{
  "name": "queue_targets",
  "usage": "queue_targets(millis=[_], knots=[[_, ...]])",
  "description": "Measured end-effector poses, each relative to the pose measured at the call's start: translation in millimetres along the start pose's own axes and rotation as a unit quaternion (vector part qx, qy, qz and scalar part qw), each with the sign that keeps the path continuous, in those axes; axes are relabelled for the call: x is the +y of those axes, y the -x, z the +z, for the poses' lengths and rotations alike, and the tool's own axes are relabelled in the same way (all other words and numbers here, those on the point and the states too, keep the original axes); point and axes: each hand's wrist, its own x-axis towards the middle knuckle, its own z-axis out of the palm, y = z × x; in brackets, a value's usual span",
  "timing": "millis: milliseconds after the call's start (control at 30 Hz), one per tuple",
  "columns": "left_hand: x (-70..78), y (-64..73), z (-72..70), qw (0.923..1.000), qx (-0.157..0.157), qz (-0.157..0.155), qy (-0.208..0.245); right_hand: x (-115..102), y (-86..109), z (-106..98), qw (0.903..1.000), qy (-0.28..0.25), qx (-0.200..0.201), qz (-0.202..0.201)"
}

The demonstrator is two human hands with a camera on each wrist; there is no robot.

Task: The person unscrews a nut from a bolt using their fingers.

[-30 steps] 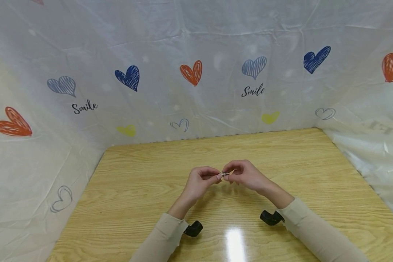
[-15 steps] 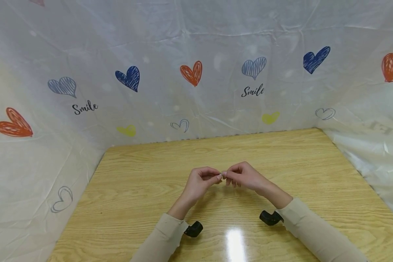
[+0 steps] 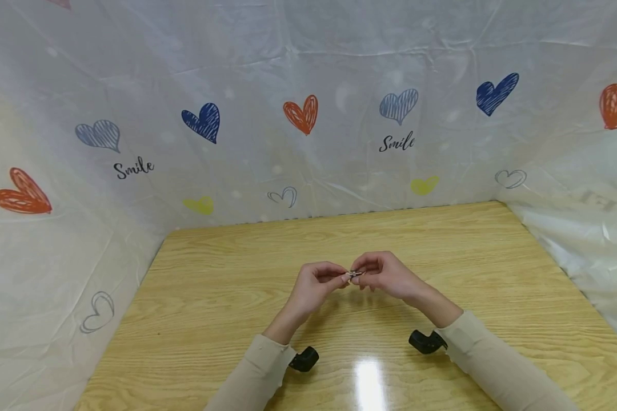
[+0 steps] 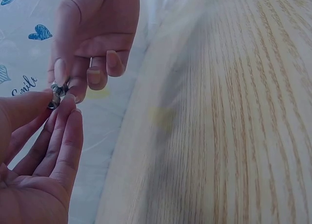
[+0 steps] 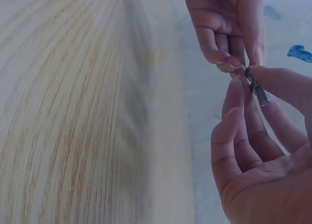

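A small silvery threaded metal piece [image 3: 355,274], bolt-like with a wider collar, is held in the air between both hands over the table. My left hand [image 3: 312,285] pinches one end between thumb and fingertips. From the other side my right hand [image 3: 391,278] pinches it with thumb [image 5: 273,80] and index finger. In the right wrist view the ridged free end of the metal piece [image 5: 263,96] sticks out below the right thumb. Fingertips hide part of the piece in every view; in the left wrist view it shows as a short ribbed cylinder [image 4: 57,93].
The wood-grain table [image 3: 226,297] spreads beneath both hands, with a bright light reflection near its front. A white sheet [image 3: 339,160] printed with hearts and "Smile" hangs behind and at both sides. Black curved wrist mounts [image 3: 304,359] stick out from the beige sleeves [image 3: 254,371].
Half a second ago the right fingertips were rolled over and covered the metal piece; now they have turned back and more of it shows. The left hand stays in place.
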Motion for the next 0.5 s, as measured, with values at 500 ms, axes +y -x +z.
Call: queue_targets(millis=[500], knots=[[0.0, -0.1, 0.8, 1.0, -0.001, 0.002, -0.002, -2.2, -2.1, -1.4, 0.9982, 0.041, -0.008, 0.043]])
